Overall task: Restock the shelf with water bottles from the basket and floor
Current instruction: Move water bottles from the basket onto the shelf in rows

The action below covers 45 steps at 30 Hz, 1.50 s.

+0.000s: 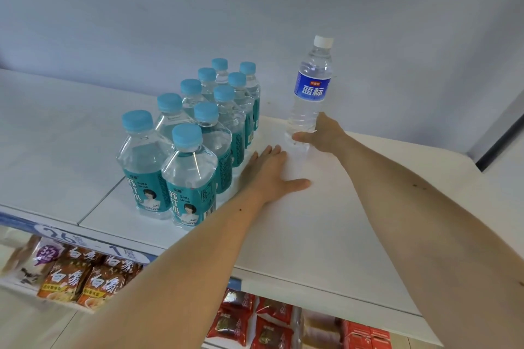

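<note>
A clear water bottle (pixel 312 85) with a white cap and a dark blue label stands upright near the back of the white top shelf (pixel 326 221). My right hand (pixel 323 134) grips it low on the body, thumb across the front. My left hand (pixel 270 174) lies flat on the shelf with straight fingers, just left of that bottle's base and right of the soda bottles. Several soda water bottles (pixel 198 133) with light blue caps and teal labels stand in two rows running front to back. The basket and floor are out of view.
A pale wall (pixel 255 8) rises behind the shelf. The lower shelf holds instant noodle packs (pixel 82 278) at the left and red snack packets (pixel 255 317) at the middle. A blue price strip (pixel 85 241) runs along the top shelf's front edge.
</note>
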Available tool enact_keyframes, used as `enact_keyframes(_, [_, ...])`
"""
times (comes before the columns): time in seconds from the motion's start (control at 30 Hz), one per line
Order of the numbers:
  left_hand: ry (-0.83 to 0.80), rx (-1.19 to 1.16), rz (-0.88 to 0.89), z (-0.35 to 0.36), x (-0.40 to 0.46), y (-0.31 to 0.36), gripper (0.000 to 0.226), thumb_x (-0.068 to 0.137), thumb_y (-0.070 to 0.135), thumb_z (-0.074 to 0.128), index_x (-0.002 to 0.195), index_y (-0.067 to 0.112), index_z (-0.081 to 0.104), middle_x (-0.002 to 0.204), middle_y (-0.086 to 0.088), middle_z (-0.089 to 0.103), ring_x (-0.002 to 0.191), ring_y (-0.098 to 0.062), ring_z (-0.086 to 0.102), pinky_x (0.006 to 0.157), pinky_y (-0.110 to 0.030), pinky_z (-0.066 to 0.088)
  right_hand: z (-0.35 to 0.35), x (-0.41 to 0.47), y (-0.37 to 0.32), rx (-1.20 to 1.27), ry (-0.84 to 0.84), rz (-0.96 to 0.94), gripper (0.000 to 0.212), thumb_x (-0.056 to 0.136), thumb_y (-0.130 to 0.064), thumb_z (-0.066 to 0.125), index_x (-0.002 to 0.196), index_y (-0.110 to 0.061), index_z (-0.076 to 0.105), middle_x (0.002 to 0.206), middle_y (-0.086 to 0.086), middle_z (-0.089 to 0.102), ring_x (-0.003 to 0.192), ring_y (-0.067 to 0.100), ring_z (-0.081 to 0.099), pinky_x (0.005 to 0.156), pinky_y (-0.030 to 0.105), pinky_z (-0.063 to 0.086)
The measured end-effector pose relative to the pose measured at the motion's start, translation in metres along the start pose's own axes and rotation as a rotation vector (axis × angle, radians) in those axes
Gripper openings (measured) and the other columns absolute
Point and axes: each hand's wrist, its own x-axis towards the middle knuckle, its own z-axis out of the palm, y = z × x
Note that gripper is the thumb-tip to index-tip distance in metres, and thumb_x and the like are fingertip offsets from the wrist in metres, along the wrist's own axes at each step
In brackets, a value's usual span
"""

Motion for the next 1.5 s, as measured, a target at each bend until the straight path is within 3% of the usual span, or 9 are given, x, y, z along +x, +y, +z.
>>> enact_keyframes(0.23, [0.007,-0.027,0.000,0.001,0.000,-0.001,0.095,0.075,0.071,0.056,0.147,0.015,0.027,0.159,0.002,0.014,0.147,-0.014,0.008,0.120,-0.038,0.005,0.003,-0.003,-0.001,0.058,0.008,0.034,0.084,0.076,-0.049,0.073,0.138,-0.008,0.034,0.135,0.007,0.049,0.124,0.028,0.048,0.087,0.030,0.040])
enact_keyframes(0.43, [-0.002,-0.017,-0.015,0.000,0.000,-0.001,0.099,0.072,0.074,0.055,0.147,0.017,0.027,0.159,0.003,0.013,0.147,-0.013,0.008,0.120,-0.037,0.006,0.001,-0.032,0.001,0.160,0.160,0.062,0.090,0.074,-0.034,0.081,0.138,-0.003,0.025,0.132,0.013,0.050,0.118,0.030,0.052,0.095,0.039,0.047])
enact_keyframes(0.77, [-0.049,-0.041,-0.063,-0.010,-0.008,0.003,0.098,0.073,0.073,0.056,0.147,0.016,0.028,0.159,0.002,0.015,0.147,-0.014,0.008,0.120,-0.036,0.007,0.000,-0.144,0.010,0.294,0.279,0.053,0.078,0.081,-0.023,0.075,0.141,-0.010,0.028,0.129,0.007,0.051,0.105,0.018,0.056,0.082,0.026,0.041])
enact_keyframes(0.97, [0.000,-0.073,-0.144,-0.018,-0.037,0.010,0.075,0.080,0.056,0.060,0.141,0.018,0.037,0.145,-0.003,0.041,0.132,-0.025,0.039,0.106,-0.036,0.035,-0.005,-0.215,0.011,0.290,0.355,0.088,0.069,0.080,-0.019,0.075,0.136,-0.011,0.034,0.129,0.008,0.044,0.094,0.015,0.058,0.079,0.022,0.040])
enact_keyframes(1.2, [0.110,-0.244,-0.063,-0.013,-0.095,0.033,0.049,0.083,0.040,0.065,0.127,0.020,0.055,0.136,0.002,0.053,0.124,-0.018,0.050,0.101,-0.027,0.038,-0.010,-0.290,0.010,0.313,0.384,0.072,0.057,0.081,-0.020,0.073,0.128,-0.016,0.042,0.118,0.002,0.054,0.089,0.012,0.062,0.080,0.023,0.045])
enact_keyframes(1.33, [0.192,-0.317,0.002,-0.003,-0.135,0.049,0.036,0.084,0.032,0.066,0.118,0.020,0.062,0.129,0.003,0.059,0.119,-0.017,0.054,0.101,-0.026,0.038,-0.005,-0.325,0.008,0.340,0.369,0.028,0.050,0.082,-0.021,0.073,0.125,-0.020,0.045,0.113,-0.004,0.057,0.085,0.001,0.061,0.069,0.010,0.044])
enact_keyframes(1.5, [0.372,-0.375,0.031,0.015,-0.188,0.070,0.027,0.084,0.020,0.064,0.110,0.016,0.065,0.115,0.001,0.065,0.107,-0.015,0.059,0.091,-0.015,0.036,0.007,-0.365,0.016,0.327,0.387,-0.050,0.041,0.083,-0.020,0.072,0.118,-0.020,0.051,0.111,-0.002,0.057,0.081,0.000,0.060,0.068,0.009,0.047])
